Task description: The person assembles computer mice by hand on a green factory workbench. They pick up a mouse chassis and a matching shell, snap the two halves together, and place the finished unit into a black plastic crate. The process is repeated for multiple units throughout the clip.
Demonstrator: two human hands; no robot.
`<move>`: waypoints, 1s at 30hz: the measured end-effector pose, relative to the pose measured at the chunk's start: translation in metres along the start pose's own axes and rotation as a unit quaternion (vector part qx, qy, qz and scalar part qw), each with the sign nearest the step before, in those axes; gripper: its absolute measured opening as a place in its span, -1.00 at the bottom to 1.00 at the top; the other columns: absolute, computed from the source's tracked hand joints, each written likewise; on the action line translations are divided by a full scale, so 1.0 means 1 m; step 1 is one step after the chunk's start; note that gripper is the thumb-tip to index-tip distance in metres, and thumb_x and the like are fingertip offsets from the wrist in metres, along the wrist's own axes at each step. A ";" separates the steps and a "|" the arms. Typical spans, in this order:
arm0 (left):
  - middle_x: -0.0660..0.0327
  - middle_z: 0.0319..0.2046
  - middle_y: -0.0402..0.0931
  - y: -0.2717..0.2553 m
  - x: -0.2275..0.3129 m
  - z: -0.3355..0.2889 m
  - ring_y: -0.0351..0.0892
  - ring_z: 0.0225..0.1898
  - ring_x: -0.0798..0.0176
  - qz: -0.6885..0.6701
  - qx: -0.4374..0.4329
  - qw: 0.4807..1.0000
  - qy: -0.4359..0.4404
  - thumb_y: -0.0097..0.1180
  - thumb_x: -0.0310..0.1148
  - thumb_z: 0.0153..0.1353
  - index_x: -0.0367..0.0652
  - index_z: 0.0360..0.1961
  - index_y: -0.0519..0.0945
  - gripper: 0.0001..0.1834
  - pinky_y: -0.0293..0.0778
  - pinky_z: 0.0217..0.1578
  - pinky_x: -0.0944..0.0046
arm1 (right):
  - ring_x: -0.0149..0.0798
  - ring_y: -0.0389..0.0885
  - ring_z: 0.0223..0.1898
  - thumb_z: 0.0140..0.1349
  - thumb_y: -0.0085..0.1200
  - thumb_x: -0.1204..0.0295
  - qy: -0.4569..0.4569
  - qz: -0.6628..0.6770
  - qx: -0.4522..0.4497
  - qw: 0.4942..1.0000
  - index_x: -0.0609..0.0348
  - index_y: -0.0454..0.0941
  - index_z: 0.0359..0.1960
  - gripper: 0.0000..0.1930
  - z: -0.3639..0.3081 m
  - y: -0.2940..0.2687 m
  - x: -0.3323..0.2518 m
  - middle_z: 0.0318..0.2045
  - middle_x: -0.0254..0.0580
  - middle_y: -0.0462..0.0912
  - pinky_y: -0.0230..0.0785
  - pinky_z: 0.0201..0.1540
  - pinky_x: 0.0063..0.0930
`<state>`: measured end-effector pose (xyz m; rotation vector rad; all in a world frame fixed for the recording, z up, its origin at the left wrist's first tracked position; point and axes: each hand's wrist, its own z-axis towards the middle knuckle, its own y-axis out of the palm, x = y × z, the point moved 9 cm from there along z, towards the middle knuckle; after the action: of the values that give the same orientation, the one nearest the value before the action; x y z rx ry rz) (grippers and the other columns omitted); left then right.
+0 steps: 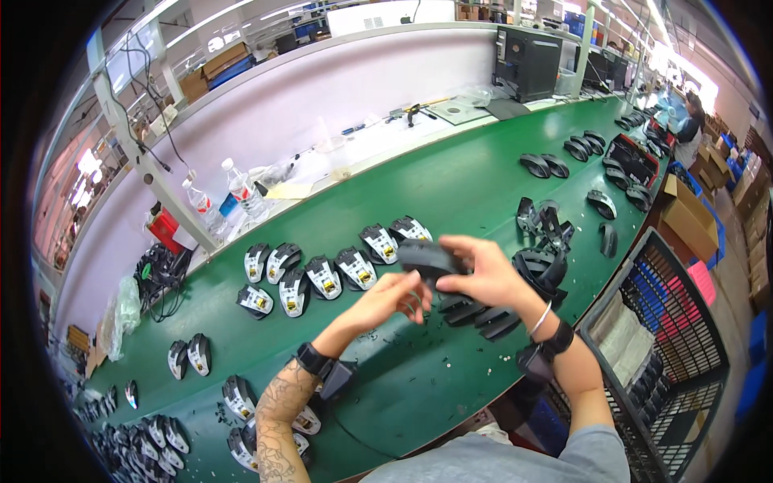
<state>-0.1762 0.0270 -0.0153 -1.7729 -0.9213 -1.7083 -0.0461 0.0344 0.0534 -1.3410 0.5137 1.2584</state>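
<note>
A dark computer mouse (428,258), slightly blurred, is gripped between the thumb and fingers of my right hand (489,272) above the green table. My left hand (388,299) is close below and left of it, with loosely bent fingers apart; its fingertips are near the mouse's lower edge, and I cannot tell if they touch. Just beyond my left hand, several part-built mice (324,278) with bare silver tops and yellow parts lie in a loose group. Under and right of my right hand is a pile of black mouse shells (539,270).
The green table (451,201) carries more mice (133,451) at the lower left and a red-and-black box (634,161) at the far right. Water bottles (244,190) stand behind on a white ledge. A black basket (656,322) sits at the table's right edge.
</note>
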 end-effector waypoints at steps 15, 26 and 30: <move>-0.20 0.36 -0.23 -0.327 -0.083 -0.196 -0.31 0.36 -0.39 0.400 0.502 0.658 -0.393 -0.02 0.26 0.11 -0.04 0.39 -0.08 -0.02 -0.16 0.21 -0.44 | 0.25 0.01 0.30 0.06 0.20 0.16 0.295 -0.488 0.004 0.822 -0.43 -0.02 0.36 -0.16 0.125 -0.076 0.227 0.22 0.16 0.21 0.12 0.23 0.03; -0.10 0.37 -0.17 -0.389 -0.076 -0.275 -0.33 0.39 -0.26 0.541 0.433 0.582 -0.426 0.20 0.04 0.03 0.07 0.29 0.22 -0.20 -0.21 0.23 -0.39 | 0.50 -0.19 0.31 -0.16 0.22 -0.26 0.119 -0.423 -0.241 0.866 -0.34 -0.18 0.40 0.12 0.164 0.045 0.138 0.31 0.48 -0.18 -0.06 0.27 0.19; -0.08 0.35 -0.07 -0.365 -0.023 -0.159 -0.27 0.38 -0.26 0.558 0.435 0.690 -0.153 0.07 0.29 0.02 0.11 0.29 0.23 -0.14 -0.25 0.27 -0.30 | 0.56 -0.19 0.29 -0.18 0.17 -0.34 0.083 -0.417 -0.239 0.873 -0.44 -0.07 0.38 0.05 0.161 0.076 0.157 0.30 0.50 -0.17 -0.06 0.26 0.22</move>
<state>-0.5566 0.1374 -0.0600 -1.3631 -0.3964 -0.0978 -0.1196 0.2194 -0.0753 -1.8154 -0.2995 0.5485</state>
